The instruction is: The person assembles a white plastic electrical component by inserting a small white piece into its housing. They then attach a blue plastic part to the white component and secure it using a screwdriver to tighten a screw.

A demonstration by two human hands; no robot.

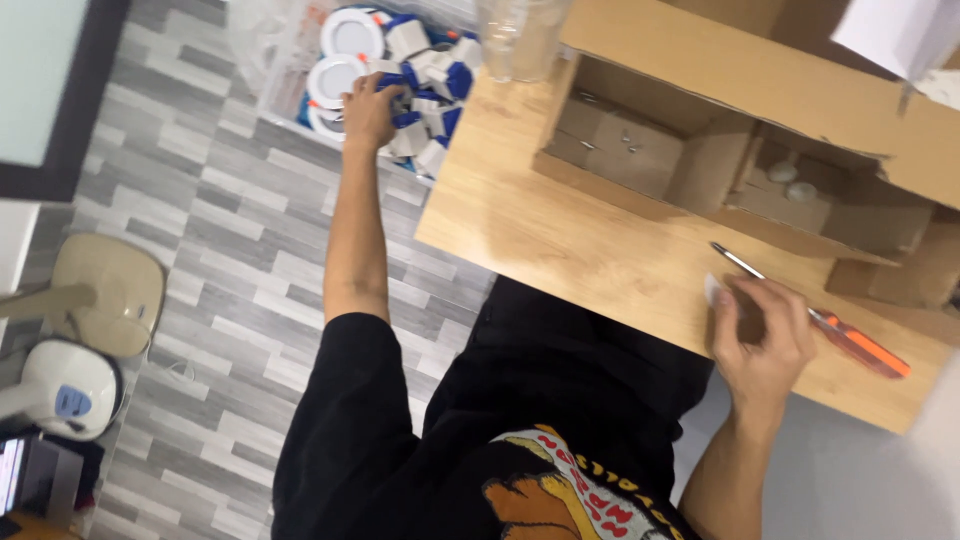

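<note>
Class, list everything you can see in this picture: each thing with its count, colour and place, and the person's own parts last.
Round lamp fittings: several, white and blue, in a clear bin on the floor.
Table: one, light wood, centre.
Cardboard box: one, brown, open, on the table.
Screwdriver: one, orange handle, on the table at right.
Fans: two, cream and white, floor at left.
Left hand: reaching into the bin.
Right hand: holding a small white piece.

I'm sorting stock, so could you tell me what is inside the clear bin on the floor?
Round white lamps and blue-and-white boxes; the left hand covers some, so lower layers stay hidden.
</note>
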